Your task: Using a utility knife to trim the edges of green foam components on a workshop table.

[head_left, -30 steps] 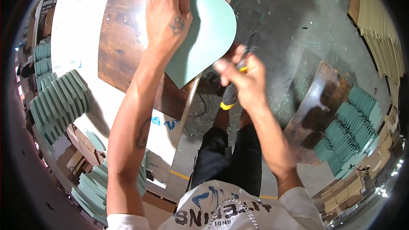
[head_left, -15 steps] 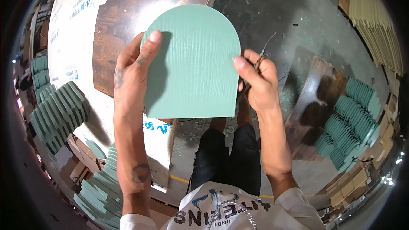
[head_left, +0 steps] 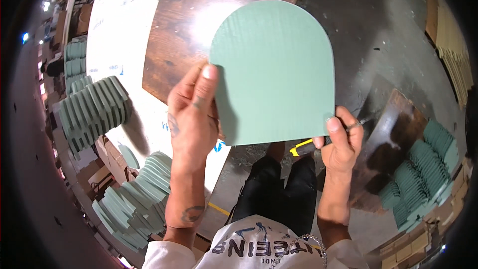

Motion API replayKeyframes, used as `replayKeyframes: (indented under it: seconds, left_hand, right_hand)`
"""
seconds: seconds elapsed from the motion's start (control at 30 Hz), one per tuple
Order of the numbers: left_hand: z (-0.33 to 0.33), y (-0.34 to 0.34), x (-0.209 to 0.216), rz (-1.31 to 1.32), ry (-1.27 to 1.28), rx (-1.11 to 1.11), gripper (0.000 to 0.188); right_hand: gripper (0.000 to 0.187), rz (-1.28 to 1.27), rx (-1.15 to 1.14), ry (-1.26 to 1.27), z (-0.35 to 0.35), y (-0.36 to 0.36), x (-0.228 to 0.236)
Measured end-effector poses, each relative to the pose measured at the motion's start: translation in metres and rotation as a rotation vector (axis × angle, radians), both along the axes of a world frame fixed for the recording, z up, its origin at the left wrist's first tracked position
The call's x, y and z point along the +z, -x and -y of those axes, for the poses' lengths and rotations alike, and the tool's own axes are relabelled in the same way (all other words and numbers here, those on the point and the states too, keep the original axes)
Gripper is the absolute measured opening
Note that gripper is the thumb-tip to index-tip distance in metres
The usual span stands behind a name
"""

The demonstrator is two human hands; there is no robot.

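Note:
A flat, pale green board (head_left: 274, 74) with a rounded top and straight bottom edge is held up in front of me. My left hand (head_left: 194, 104) grips its left edge, thumb on the face and fingers behind. At the lower right corner, my right hand (head_left: 343, 137) pinches the board with the thumb in front. That same hand also keeps hold of a yellow-and-black utility knife (head_left: 302, 147). Its yellow end sticks out below the board, and a thin blade-like tip points out beyond the fingers on the other side. The board hides most of my left fingers.
A brown wood-grain panel (head_left: 174, 35) lies on a white-topped table (head_left: 117, 35). Green boards are stacked at the left (head_left: 94, 112), lower left (head_left: 134, 199) and on the right (head_left: 423, 174). Yellowish sheets (head_left: 453, 65) stand at the far right. Scraps litter the grey floor (head_left: 368, 30).
Board and both hands have shifted right in the view. My right hand has slid from the board's side down to its lower corner, and the knife's yellow end has come into sight.

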State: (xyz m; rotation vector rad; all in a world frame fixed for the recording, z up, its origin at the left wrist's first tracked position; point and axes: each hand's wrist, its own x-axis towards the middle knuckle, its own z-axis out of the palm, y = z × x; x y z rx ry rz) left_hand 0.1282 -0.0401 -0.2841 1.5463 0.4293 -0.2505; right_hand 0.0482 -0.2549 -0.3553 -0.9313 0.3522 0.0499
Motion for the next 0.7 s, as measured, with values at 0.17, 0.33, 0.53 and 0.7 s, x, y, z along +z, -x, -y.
replayKeyframes:
  seconds: [0.17,0.33,0.53,0.7]
  left_hand:
    - [0.006,0.006,0.023,0.044,0.097,-0.047,0.045]
    - [0.004,-0.001,0.029,0.112,0.116,-0.157,0.039]
    - [0.004,-0.005,0.017,0.126,0.03,-0.081,0.033]
    - [0.02,-0.005,0.002,0.158,-0.243,0.079,0.033]
  right_hand:
    - [0.024,0.097,0.069,-0.044,0.017,0.013,-0.017]
    - [0.026,0.195,0.1,-0.088,0.032,0.022,-0.024]
    - [0.035,0.12,0.137,0.078,0.017,0.03,-0.022]
    - [0.022,0.002,0.258,0.224,-0.016,0.042,-0.013]
